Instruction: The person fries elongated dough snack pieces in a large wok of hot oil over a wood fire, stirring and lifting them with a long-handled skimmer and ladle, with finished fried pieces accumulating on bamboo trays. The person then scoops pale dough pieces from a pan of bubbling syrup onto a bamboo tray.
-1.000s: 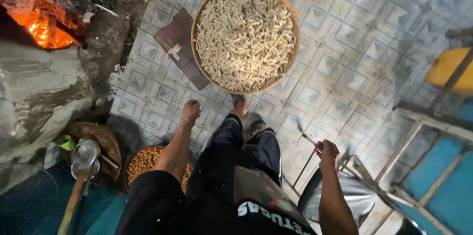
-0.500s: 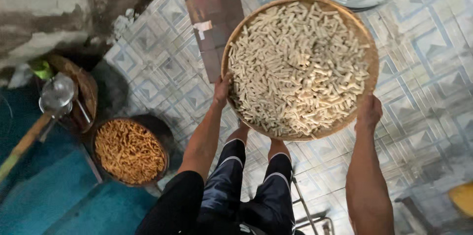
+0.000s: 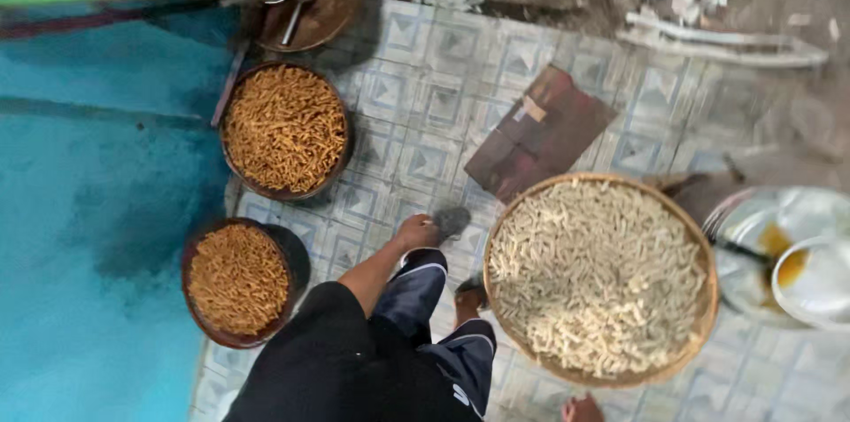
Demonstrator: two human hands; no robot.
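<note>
Woven cane formed the wide round tray point(image 3: 699, 333), heaped with pale uncooked dough sticks point(image 3: 602, 276) and lying flat on the tiled floor point(image 3: 425, 112) just right of the person's feet. The tray is circular, so it showed no long axis; the sticks lay jumbled in every direction. The right hand point(image 3: 582, 408) sat at the tray's near rim at the bottom edge of the frame, mostly cut off, so whether its fingers were closed could not be told. The left hand point(image 3: 416, 232) hung beside the left knee, fingers curled loosely, holding nothing. A dark flat board point(image 3: 540, 134) touched the tray's far rim, and a metal basin point(image 3: 753, 227) with a white bowl point(image 3: 815, 280) crowded its right side. Two bowls of fried golden sticks point(image 3: 283, 128) point(image 3: 237, 278) stood well apart to the left, along the edge where tile met blue floor point(image 3: 88, 254). Bare tile lay open between them and the tray.
</note>
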